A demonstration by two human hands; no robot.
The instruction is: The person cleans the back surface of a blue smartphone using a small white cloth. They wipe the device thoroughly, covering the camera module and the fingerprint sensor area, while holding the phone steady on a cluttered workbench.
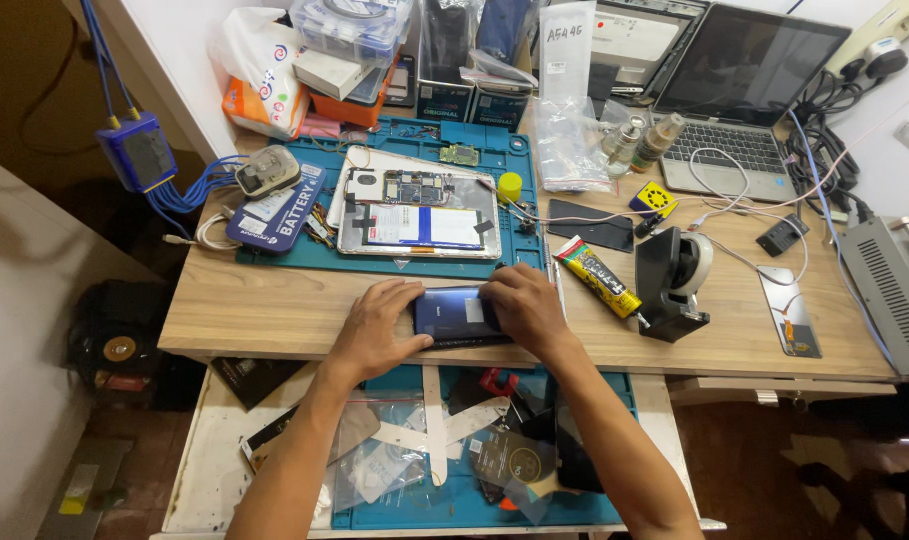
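Both hands are pressing on a dark, glossy rectangular phone [457,314] lying at the near edge of the wooden desk [264,305], the left hand [379,325] clasping its left end and the right hand [522,305] covering its right, perhaps seating the panel, which calls for steady, even pressure.

I see a wooden workbench [274,315] bearing a blue repair mat [414,262] far, laptop [739,100] far right, glue tube [596,276] and tape dispenser [671,283] near right.
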